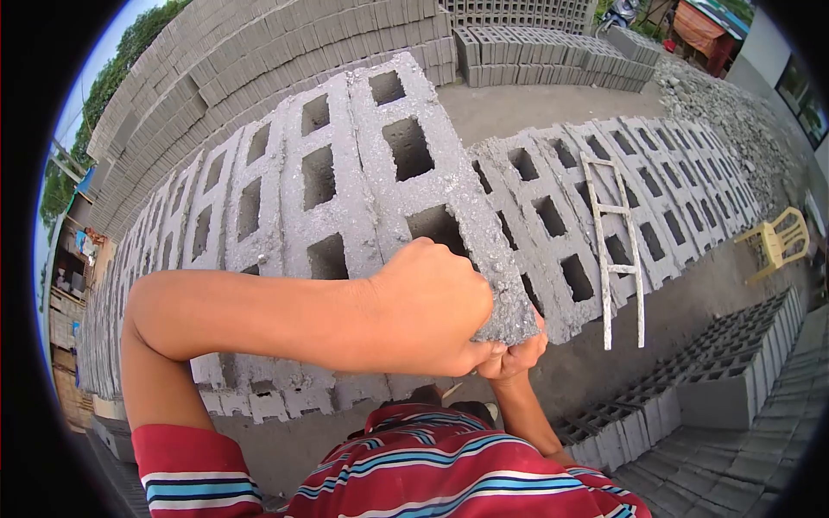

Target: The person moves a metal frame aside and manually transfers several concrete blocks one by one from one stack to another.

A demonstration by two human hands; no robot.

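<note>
I see left hand [432,311] clenched over near end of grey hollow concrete block [427,190], right hand [515,356] gripping same end from beneath. Block held raised before chest, above rows of grey concrete blocks [656,198] on ground. My judgement: lift done, setting down left

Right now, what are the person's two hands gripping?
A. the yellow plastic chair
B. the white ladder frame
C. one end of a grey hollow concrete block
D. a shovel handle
C: the left hand and the right hand both close on the near end of the grey hollow block, while the yellow chair and the white ladder frame lie apart to the right, untouched.
</note>
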